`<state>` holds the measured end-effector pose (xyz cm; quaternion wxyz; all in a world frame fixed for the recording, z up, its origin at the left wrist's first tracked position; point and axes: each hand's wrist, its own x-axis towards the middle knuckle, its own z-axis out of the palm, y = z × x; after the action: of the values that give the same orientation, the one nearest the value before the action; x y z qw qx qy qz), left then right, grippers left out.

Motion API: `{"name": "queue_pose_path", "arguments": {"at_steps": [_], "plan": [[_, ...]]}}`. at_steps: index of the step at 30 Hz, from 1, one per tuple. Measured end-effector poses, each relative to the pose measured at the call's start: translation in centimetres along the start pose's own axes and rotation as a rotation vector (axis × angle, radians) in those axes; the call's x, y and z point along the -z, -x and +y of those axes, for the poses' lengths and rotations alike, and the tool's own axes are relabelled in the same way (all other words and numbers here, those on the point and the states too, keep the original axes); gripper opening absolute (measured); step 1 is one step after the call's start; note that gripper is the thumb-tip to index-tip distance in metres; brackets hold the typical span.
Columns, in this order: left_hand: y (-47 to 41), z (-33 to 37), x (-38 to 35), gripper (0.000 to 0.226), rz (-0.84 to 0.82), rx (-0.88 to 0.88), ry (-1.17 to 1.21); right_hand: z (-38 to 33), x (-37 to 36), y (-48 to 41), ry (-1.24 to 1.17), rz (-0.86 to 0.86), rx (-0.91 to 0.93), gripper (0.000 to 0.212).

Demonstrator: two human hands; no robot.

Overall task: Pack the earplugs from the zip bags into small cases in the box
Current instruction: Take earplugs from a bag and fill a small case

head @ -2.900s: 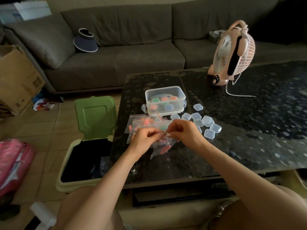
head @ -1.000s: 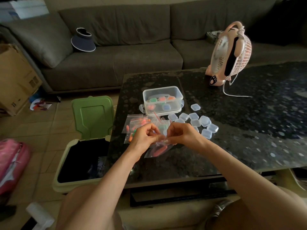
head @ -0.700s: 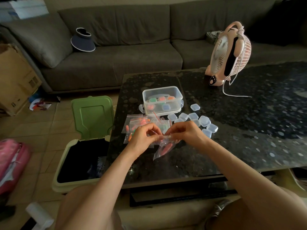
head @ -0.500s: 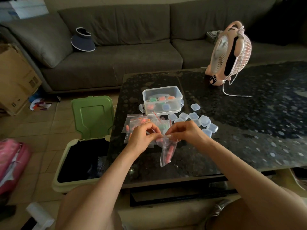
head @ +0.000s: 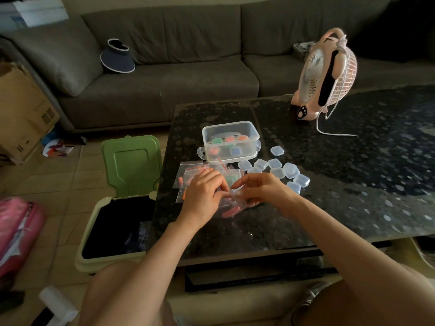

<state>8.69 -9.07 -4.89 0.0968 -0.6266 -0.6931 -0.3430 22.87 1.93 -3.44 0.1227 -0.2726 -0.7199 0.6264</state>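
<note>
Two hands on one zip bag (head: 223, 204), just in front of the box (head: 230, 128); left hand (head: 203, 194) and right hand (head: 261, 190) each pinched its mouth | pink earplugs (head: 231, 211) inside | risk: abrupt tug could spill them among other bags (head: 188, 177) nearer the box

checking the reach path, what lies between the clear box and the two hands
Head view: a pile of zip bags with orange and green earplugs lies between the clear box and the left hand and right hand.

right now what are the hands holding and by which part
The left hand and right hand both pinch one small zip bag of pinkish earplugs at its top edge.
</note>
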Motion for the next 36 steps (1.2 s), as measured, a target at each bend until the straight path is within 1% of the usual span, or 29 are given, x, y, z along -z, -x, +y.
{"name": "queue_pose_path", "arguments": {"at_steps": [2,4,6,8,10,13,15,17,22,23,24,26,29,32,34,36], "plan": [[0.0,-0.2,-0.1,0.017,0.008,0.024,0.01,-0.1,-0.2,0.0,0.033,0.012,-0.021,0.016],[0.0,-0.1,-0.1,0.012,0.019,0.124,0.075,-0.2,-0.2,0.1,0.081,0.033,-0.011,0.022],[0.0,-0.2,-0.1,0.008,0.01,0.227,0.136,-0.4,0.0,0.2,0.1,0.021,0.002,0.021],[0.0,-0.4,-0.2,0.007,0.009,0.255,0.145,-0.5,0.2,0.4,0.104,-0.003,0.012,0.017],[0.1,-0.2,-0.1,0.006,-0.001,0.252,0.123,-0.4,0.2,0.4,0.105,-0.015,0.027,0.018],[0.2,0.3,0.0,0.007,0.022,0.133,0.07,-0.2,-0.1,0.2,0.062,0.011,0.009,0.021],[0.2,0.2,-0.1,0.012,0.059,0.045,0.03,-0.1,0.0,0.1,0.017,0.029,-0.041,0.017],[0.2,0.2,-0.1,0.012,0.074,0.016,0.029,0.0,0.0,0.0,-0.015,0.041,-0.085,0.009],[0.2,0.4,0.1,0.011,0.09,-0.074,0.003,0.0,-0.2,-0.1,-0.189,0.062,-0.157,0.018],[0.1,0.3,0.1,0.016,0.077,-0.096,0.019,-0.1,-0.3,-0.2,-0.205,0.072,-0.168,0.019],[0.0,0.0,0.0,0.021,0.054,-0.116,0.031,0.0,-0.3,-0.2,-0.21,0.086,-0.18,0.018],[0.0,-0.2,-0.1,0.022,0.033,-0.156,0.009,0.1,-0.4,-0.3,-0.209,0.115,-0.204,0.018],[0.0,0.0,-0.2,0.021,0.071,-0.202,-0.047,0.1,-0.7,-0.4,-0.227,0.154,-0.24,0.02],[0.2,0.4,-0.4,0.023,0.134,-0.235,-0.064,0.2,-0.6,-0.6,-0.248,0.239,-0.255,0.017],[0.4,0.6,-0.4,0.022,0.132,-0.269,-0.06,0.2,-0.4,-0.7,-0.241,0.275,-0.263,0.014],[0.4,0.9,-0.4,0.026,0.103,-0.309,-0.036,0.2,-0.3,-0.6,-0.194,0.267,-0.262,0.012]]}}
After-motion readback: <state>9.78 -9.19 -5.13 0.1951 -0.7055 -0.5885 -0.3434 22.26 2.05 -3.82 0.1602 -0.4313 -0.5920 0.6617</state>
